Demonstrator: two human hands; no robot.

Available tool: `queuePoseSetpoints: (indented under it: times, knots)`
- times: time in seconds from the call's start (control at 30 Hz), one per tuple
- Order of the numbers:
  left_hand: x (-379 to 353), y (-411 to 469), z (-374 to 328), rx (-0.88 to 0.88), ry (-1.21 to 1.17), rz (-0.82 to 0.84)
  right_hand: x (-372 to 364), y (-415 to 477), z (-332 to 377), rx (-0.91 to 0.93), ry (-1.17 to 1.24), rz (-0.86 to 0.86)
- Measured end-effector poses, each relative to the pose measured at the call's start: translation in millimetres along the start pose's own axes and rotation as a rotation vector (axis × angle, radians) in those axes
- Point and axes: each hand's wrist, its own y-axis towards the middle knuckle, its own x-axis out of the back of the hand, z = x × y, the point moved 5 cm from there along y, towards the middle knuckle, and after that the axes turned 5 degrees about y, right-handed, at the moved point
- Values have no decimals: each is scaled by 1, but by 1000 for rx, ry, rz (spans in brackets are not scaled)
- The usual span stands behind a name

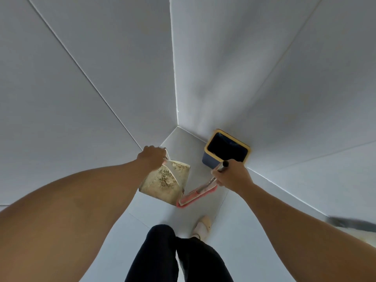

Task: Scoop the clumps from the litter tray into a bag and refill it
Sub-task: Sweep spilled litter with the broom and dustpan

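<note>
At frame centre, the left hand [151,158] grips a litter-filled dustpan [165,183]; the right hand [232,174] is closed around a broom [195,195] handle, near the bin [226,149].

I am seeing my left hand [151,158] gripping the handle of a beige dustpan [165,183] carrying sandy litter, while my right hand [231,174] is clasping a metal-handled pink broom [195,195] beside a yellow-rimmed navy bin [211,158] in the white corner.

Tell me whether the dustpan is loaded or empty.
Loaded: the dustpan, held by the left hand, has tan granules spread across its inside.
</note>
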Motion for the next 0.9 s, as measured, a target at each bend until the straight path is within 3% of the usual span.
queuePoseSetpoints:
  times: [0.43,0.9]
  knots:
    - [3,191,-29,-112,77,28,-11,139,-16,-168,219,-41]
    - [-5,287,-49,-150,-52,-38,-21,233,3,-260,311,-57]
